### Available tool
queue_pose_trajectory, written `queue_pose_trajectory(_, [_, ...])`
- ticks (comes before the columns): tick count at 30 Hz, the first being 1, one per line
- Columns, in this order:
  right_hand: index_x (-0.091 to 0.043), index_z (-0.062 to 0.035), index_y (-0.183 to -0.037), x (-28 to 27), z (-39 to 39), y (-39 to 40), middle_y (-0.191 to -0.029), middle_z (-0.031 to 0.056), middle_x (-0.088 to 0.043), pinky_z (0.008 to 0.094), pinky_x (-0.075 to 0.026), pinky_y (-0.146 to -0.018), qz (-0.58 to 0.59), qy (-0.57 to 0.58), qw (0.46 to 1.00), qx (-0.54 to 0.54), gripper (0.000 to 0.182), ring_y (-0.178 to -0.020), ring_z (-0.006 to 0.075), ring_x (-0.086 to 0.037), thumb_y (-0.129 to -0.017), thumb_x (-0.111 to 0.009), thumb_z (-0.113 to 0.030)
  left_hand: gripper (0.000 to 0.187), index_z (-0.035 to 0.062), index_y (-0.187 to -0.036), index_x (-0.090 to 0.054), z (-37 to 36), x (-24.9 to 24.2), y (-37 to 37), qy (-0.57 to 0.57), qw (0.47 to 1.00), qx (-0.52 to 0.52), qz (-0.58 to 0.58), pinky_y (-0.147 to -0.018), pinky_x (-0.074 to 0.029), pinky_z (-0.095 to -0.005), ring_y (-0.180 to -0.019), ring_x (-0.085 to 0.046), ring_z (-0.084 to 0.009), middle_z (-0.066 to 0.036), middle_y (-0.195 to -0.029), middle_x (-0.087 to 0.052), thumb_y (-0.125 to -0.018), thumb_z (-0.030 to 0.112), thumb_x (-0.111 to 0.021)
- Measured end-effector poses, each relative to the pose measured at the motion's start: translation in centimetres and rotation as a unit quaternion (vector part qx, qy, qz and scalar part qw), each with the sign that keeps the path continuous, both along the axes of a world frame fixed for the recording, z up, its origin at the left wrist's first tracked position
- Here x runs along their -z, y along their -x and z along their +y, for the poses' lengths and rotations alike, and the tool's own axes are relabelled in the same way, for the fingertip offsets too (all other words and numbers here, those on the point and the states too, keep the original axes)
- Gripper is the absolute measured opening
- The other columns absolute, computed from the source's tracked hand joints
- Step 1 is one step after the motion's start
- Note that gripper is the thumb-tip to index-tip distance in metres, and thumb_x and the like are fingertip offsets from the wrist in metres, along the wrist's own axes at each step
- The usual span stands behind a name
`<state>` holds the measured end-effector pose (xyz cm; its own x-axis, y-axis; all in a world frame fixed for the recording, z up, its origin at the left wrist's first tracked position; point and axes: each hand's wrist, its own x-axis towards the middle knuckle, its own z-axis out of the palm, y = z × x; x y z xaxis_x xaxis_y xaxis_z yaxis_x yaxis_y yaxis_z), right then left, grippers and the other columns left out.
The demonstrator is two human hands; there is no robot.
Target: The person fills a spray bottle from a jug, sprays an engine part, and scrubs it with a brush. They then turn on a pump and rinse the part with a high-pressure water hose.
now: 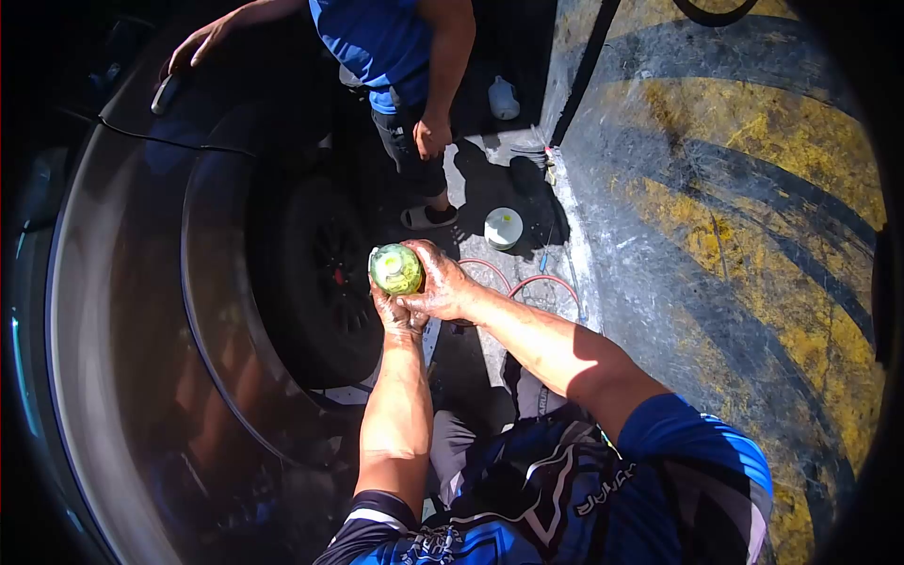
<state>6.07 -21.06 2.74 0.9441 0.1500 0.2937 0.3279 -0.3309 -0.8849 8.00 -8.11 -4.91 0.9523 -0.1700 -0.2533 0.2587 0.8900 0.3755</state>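
Both of my hands are closed round a clear, rounded plastic bottle (395, 270), seen nearly end-on, with something yellow-green showing through it. My left hand (399, 313) grips it from below and the near side. From the right, my right hand (439, 282) wraps round its side, the fingers curled over the far edge. Dark smudges mark both hands. The bottle is held up in front of me beside the vehicle's wheel (330, 259); its lower part is hidden by my hands.
A dark, shiny vehicle body (132, 311) stands along my left. Ahead is another person in a blue shirt (381, 47), one hand on the vehicle. A white bucket (503, 228), a red hose (551, 279) and a white jug (503, 98) lie beyond my hands. Right is a worn yellow-and-black surface (734, 235).
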Motion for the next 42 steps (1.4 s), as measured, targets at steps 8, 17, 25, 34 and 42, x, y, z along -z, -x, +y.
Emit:
queue_pose_trajectory(8, [-0.044,-0.0009,-0.13,16.2,-8.9,-5.8,-0.123,0.0181,-0.056,0.0394,-0.046,-0.096,0.208,-0.107,0.962,0.138,0.06,-0.116,0.0307,-0.055,-0.08,-0.071,-0.02,0.035,0.0062,-0.106,-0.065,-1.5,5.5,-5.6,0.06,0.99,0.117,0.059,-0.072,-0.06,-0.0364,-0.081,-0.07,-0.0269,-0.016,-0.098,-0.069,-0.088,0.036,-0.06])
queue_pose_trajectory(17, [-0.042,0.0075,-0.134,40.8,-14.5,-13.5,-0.122,0.0238,-0.059,0.0324,-0.049,-0.091,0.462,-0.173,0.848,0.195,0.077,-0.116,0.027,-0.058,-0.078,-0.074,-0.034,0.04,0.0176,-0.122,-0.06,2.4,21.7,-7.8,0.106,0.971,0.194,0.085,-0.066,-0.049,-0.0367,-0.086,-0.06,-0.0284,-0.016,-0.119,-0.06,-0.092,0.044,-0.055])
queue_pose_trajectory(25, [-0.024,-0.0151,-0.149,54.4,-15.2,-21.5,-0.129,0.0163,-0.055,0.036,-0.045,-0.084,0.426,-0.364,0.738,0.376,0.078,-0.103,0.0261,-0.056,-0.084,-0.067,-0.02,0.065,0.0203,-0.123,-0.061,5.2,26.7,-6.0,0.077,0.978,0.147,0.123,-0.068,-0.049,-0.0424,-0.085,-0.052,-0.033,-0.019,-0.115,-0.058,-0.079,0.067,-0.059])
queue_pose_trajectory(34, [-0.051,-0.0068,-0.129,55.4,-19.7,-17.8,-0.12,0.0188,-0.059,0.0383,-0.046,-0.086,0.328,-0.412,0.708,0.471,0.046,-0.106,0.027,-0.057,-0.088,-0.065,-0.019,0.063,0.0167,-0.122,-0.061,3.5,26.3,-5.8,0.071,0.976,0.157,0.133,-0.069,-0.05,-0.0426,-0.088,-0.054,-0.0348,-0.019,-0.115,-0.057,-0.079,0.062,-0.062])
queue_pose_trajectory(42, [-0.043,-0.0041,-0.107,39.7,-26.7,-6.2,-0.09,0.0216,-0.06,0.0406,-0.047,-0.075,0.209,-0.027,0.904,0.371,0.026,-0.086,0.0337,-0.062,-0.088,-0.058,-0.009,0.049,0.0145,-0.122,-0.059,-4.4,21.3,-4.7,0.104,0.945,0.277,0.137,-0.068,-0.052,-0.0409,-0.092,-0.058,-0.0351,-0.019,-0.116,-0.058,-0.084,0.046,-0.062])
